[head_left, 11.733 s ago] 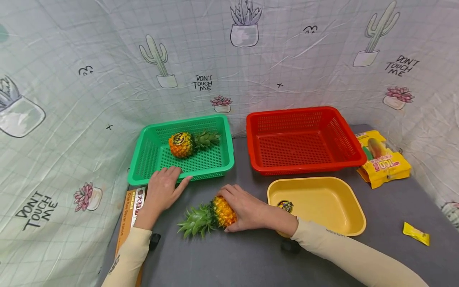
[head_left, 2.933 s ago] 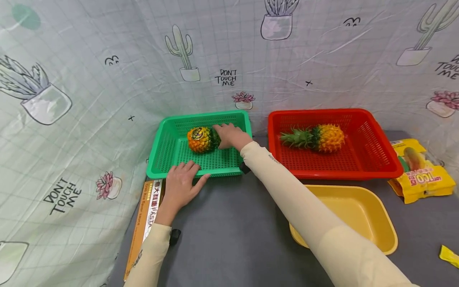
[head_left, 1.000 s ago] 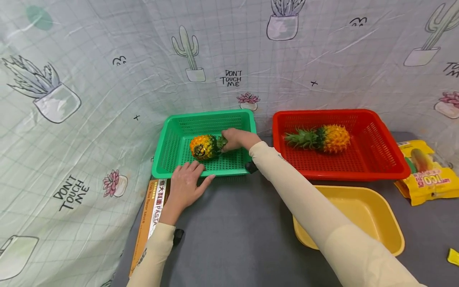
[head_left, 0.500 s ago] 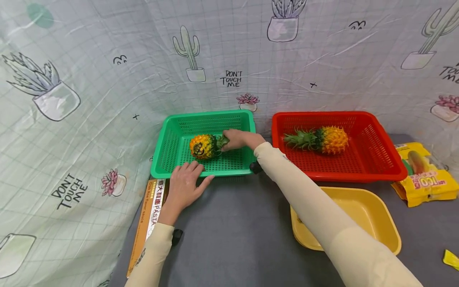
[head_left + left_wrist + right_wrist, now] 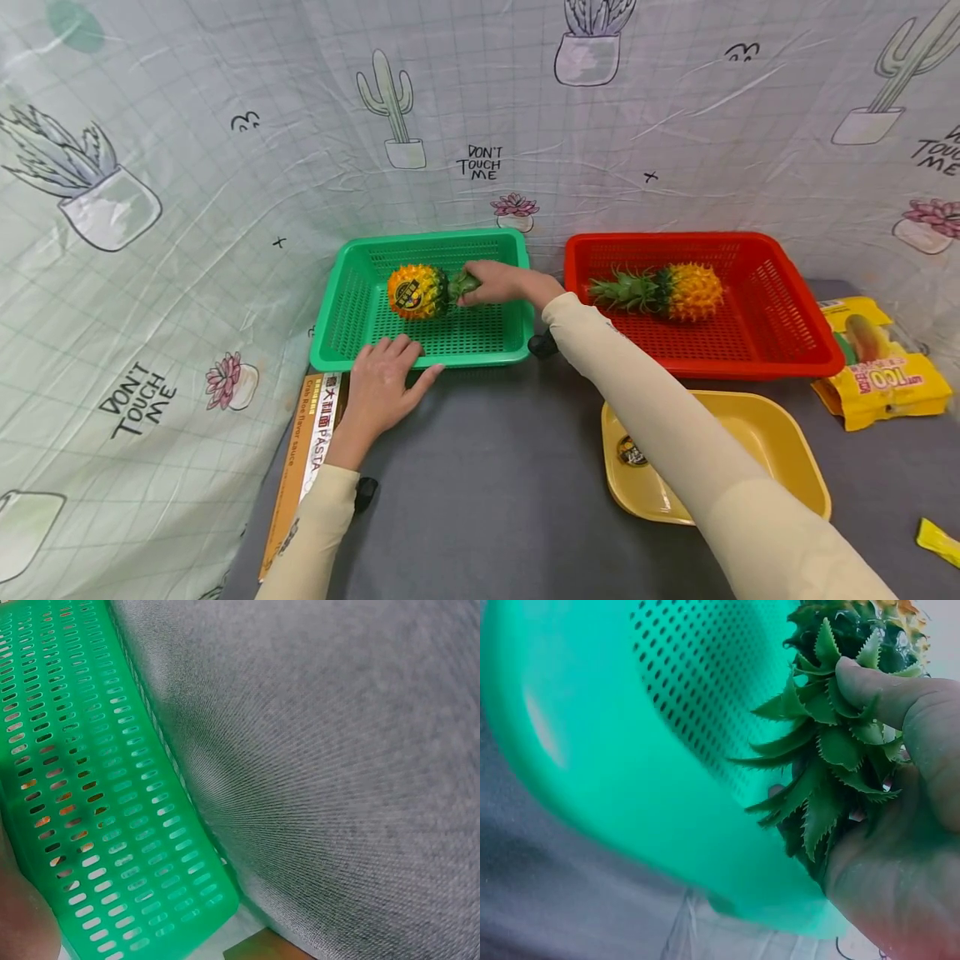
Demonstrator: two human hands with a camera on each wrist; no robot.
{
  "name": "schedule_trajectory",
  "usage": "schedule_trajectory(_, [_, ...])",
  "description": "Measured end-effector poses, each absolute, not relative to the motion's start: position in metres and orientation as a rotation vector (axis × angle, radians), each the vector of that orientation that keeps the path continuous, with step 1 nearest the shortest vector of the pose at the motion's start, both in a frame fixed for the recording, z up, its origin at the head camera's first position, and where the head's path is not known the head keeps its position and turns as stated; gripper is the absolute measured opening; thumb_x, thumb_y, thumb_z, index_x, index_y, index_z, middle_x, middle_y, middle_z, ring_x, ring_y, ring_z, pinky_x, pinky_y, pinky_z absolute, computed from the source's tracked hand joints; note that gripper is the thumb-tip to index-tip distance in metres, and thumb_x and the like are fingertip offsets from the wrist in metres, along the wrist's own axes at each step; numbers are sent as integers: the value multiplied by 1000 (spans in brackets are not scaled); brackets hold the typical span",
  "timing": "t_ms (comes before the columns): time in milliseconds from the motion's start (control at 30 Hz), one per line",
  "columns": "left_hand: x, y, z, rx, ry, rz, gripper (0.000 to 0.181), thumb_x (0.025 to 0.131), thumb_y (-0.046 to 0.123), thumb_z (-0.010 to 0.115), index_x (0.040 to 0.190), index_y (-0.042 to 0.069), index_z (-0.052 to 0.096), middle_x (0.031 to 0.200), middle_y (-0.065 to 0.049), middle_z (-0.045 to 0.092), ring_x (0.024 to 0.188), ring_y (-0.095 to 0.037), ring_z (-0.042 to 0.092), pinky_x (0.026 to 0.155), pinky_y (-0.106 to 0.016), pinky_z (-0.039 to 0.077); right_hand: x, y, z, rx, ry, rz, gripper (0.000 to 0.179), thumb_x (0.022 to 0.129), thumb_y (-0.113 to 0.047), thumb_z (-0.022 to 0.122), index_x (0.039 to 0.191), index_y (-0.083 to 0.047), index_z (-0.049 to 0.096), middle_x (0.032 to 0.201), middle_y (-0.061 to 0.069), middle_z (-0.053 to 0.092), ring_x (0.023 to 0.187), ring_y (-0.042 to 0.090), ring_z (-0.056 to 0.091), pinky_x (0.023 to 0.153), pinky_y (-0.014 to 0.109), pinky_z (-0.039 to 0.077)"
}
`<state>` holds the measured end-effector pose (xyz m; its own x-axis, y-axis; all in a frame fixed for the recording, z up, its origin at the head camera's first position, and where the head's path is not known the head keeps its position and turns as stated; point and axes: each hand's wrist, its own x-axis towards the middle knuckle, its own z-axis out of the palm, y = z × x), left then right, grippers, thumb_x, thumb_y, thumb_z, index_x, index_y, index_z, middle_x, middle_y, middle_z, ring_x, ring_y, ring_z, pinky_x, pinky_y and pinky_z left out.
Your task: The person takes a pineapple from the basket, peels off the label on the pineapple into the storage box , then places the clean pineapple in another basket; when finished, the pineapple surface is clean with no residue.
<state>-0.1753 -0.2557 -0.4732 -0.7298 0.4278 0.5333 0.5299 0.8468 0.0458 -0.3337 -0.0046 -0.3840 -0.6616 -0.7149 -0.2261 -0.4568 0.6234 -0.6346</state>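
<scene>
My right hand [image 5: 497,282] grips the leafy green crown of a pineapple [image 5: 412,293], whose orange-yellow body carries a dark round label. The pineapple is over the green basket [image 5: 480,360], its body pointing left. In the right wrist view, the thumb [image 5: 881,690] presses on the spiky leaves [image 5: 832,750]. With fingers spread, my left hand [image 5: 381,383] rests at the green basket's near rim. The left wrist view has the basket's slotted side wall [image 5: 112,825] and only a bit of that hand at the lower left edge.
A second pineapple [image 5: 692,292] lies in the red basket [image 5: 675,367] on the right. In front of that stands a yellow tub [image 5: 765,433]. A yellow snack bag [image 5: 888,383] and small yellow packet [image 5: 937,542] lie farther right. A pasta box [image 5: 300,475] lies beneath my left forearm.
The second pineapple went from the table into the red basket. My right hand moved to the green basket, took the other pineapple by its crown and has just raised it slightly. The left hand stayed.
</scene>
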Motion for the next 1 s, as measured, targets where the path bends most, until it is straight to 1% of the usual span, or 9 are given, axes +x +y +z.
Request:
schedule_trajectory(33, [-175, -256, -473, -700, -2507, -266, 40, 95, 49, 72, 99, 10, 68, 94, -6, 59, 79, -31, 54, 70, -50, 44, -333, -3, -383, -926, 2379, -772, 48, 106, -31, 68, 139, -1, 51, 128, 16, 58, 112, 29, 55, 95, 44, 46])
schedule_trajectory(100, [-175, -256, -474, -699, -2510, -265, 38, 95, 48, 74, 99, 11, 67, 94, -6, 59, 79, -31, 54, 70, -50, 44, -332, 1, -380, -932, 2372, -811, 44, 105, -29, 68, 137, -2, 52, 124, 13, 58, 108, 27, 55, 92, 42, 46])
schedule_trajectory(167, [-176, -256, -474, -699, -2509, -268, 38, 95, 48, 74, 99, 11, 68, 94, -6, 59, 80, -31, 54, 70, -51, 44, -330, 4, -376, -955, 2366, -840, 43, 105, -28, 68, 136, -2, 52, 123, 12, 59, 106, 25, 55, 91, 41, 46])
schedule_trajectory(333, [-177, -255, -475, -698, -2499, -279, 38, 93, 47, 76, 101, 10, 69, 96, -7, 61, 82, -32, 56, 71, -51, 44, -325, 9, -362, -1041, 2338, -887, 43, 105, -26, 68, 136, -1, 53, 123, 13, 60, 105, 26, 56, 91, 42, 47])
schedule_trajectory(533, [-176, -255, -475, -702, -2500, -268, 38, 94, 48, 74, 99, 10, 68, 94, -7, 59, 79, -32, 54, 68, -49, 43, -316, 18, -349, -1092, 2355, -864, 48, 105, -27, 68, 142, -1, 52, 133, 13, 57, 117, 26, 56, 99, 43, 46])
schedule_trajectory(700, [-175, -254, -476, -710, -2508, -269, 42, 98, 51, 69, 98, 9, 68, 91, -7, 58, 76, -31, 52, 67, -48, 41, -307, 29, -341, -1094, 2359, -813, 56, 105, -30, 68, 149, -1, 49, 143, 14, 54, 129, 27, 52, 106, 45, 44])
schedule_trajectory(800, [-176, -253, -476, -720, -2505, -270, 42, 99, 51, 68, 100, 9, 69, 92, -7, 60, 77, -32, 53, 67, -49, 43, -301, 37, -338, -1100, 2339, -820, 55, 105, -31, 69, 147, -2, 50, 138, 12, 56, 123, 25, 54, 102, 44, 46])
schedule_trajectory(933, [-177, -254, -475, -726, -2479, -277, 42, 98, 51, 68, 101, 9, 71, 93, -8, 61, 77, -32, 55, 68, -49, 44, -292, 44, -335, -1110, 2285, -890, 50, 104, -29, 70, 142, -4, 52, 122, 10, 59, 104, 24, 58, 92, 41, 48])
schedule_trajectory(1000, [-177, -255, -475, -726, -2462, -284, 42, 97, 50, 70, 101, 9, 73, 93, -8, 61, 76, -31, 54, 66, -48, 43, -288, 46, -334, -1122, 2267, -911, 50, 104, -29, 70, 143, -4, 51, 120, 9, 59, 101, 23, 59, 91, 40, 48])
